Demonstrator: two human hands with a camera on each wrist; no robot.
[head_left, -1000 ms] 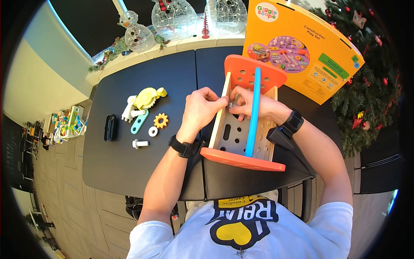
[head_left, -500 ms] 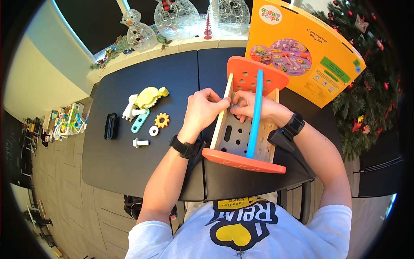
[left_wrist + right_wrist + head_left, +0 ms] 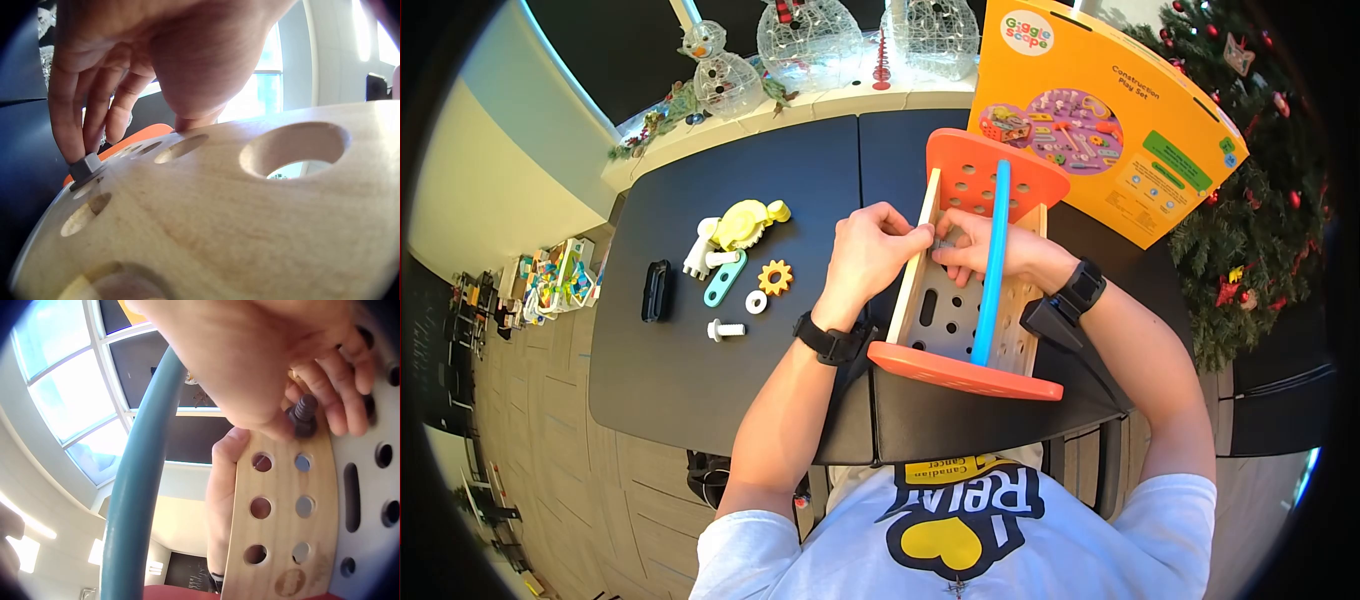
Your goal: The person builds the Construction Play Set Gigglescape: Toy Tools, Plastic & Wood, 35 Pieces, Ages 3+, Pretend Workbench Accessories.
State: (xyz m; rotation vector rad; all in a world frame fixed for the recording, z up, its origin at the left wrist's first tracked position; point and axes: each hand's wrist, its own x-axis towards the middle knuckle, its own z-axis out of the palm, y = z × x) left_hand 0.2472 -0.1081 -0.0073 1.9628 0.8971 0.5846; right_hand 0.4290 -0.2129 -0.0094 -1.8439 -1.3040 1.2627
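A toy toolbox (image 3: 907, 300) has orange ends, holed wooden sides, a grey holed floor and a blue handle (image 3: 990, 270). My left hand (image 3: 868, 255) is at the left wooden side, its thumb by the top edge. Its fingertips hold a grey bolt head (image 3: 87, 167) against the outer face. Inside the box, under the handle, is my right hand (image 3: 1000, 248). In the right wrist view, the bolt's dark threaded end (image 3: 306, 406) sticks out of the inner face. My right thumb and fingers pinch the dark nut (image 3: 302, 425) around it, partly hiding it.
Left on the black table (image 3: 800, 390) lie a yellow toy piece (image 3: 743, 226), a teal strip (image 3: 718, 290), an orange gear (image 3: 775, 278), a white washer (image 3: 756, 302), a white bolt (image 3: 727, 331) and a black case (image 3: 657, 292). A yellow box (image 3: 1090, 70) stands behind the toolbox.
My right thumb and fingers have shifted slightly and drawn closer together by the wooden side. My left hand keeps its place on the toolbox, and the loose pieces lie as before.
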